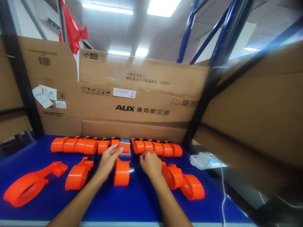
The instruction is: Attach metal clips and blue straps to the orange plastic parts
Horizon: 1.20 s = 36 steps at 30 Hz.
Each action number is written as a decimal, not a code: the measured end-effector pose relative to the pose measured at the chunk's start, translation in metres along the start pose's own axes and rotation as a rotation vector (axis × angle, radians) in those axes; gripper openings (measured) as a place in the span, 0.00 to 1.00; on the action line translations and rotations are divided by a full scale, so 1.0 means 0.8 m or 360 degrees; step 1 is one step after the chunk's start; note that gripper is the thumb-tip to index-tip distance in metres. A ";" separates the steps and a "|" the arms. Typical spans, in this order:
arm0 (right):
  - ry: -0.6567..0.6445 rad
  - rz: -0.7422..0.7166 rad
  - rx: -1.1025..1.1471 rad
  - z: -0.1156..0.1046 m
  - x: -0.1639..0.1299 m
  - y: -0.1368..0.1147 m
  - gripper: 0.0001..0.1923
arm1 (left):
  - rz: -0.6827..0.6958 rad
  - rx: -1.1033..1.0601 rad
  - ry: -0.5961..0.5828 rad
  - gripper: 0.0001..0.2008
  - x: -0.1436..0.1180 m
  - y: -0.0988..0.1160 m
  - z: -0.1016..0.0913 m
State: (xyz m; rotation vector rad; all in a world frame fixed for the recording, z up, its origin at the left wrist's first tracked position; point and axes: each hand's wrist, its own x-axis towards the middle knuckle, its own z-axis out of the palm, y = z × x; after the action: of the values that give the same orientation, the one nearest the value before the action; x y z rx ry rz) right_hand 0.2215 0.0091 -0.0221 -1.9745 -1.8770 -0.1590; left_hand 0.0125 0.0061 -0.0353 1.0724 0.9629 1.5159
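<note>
My left hand [109,160] is closed with thumb and fingertips at the left edge of a small orange band [124,148]. Behind that band lies a flat phone-like object [125,141], partly covered. Curled into a fist, my right hand [151,163] is just to the right; whatever its fingers hold is hidden. Between my wrists stands an orange looped strap [121,173] with a small silver metal piece [131,170] at its right side. Two more orange loops [174,177] [194,187] lie beside my right forearm. Left of my left forearm is another orange loop with a dark clip [77,177].
Rows of orange rolled bands [80,145] [157,148] line the back of the blue table [99,208]. A loosely uncoiled orange strap [26,189] lies at left. Cardboard [99,107] walls the back. A white power strip [204,160] with a cable sits at right, by a dark post [201,107].
</note>
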 end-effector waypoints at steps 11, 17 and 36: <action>-0.0191 -0.0023 -0.0099 -0.004 0.000 -0.001 0.15 | 0.0008 0.0036 -0.0097 0.31 -0.004 0.003 0.003; -0.0198 -0.0005 -0.0209 -0.005 -0.001 0.005 0.16 | 0.0029 0.0035 -0.0092 0.30 -0.005 0.004 0.002; -0.0200 -0.0223 -0.0211 0.006 -0.005 0.012 0.13 | 0.0016 0.0043 -0.0133 0.30 -0.005 0.003 0.002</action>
State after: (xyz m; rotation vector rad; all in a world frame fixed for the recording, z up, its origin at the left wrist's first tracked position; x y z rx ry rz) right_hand 0.2299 0.0068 -0.0303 -1.9793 -2.1369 -0.2086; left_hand 0.0140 0.0022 -0.0332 1.1522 0.9234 1.4581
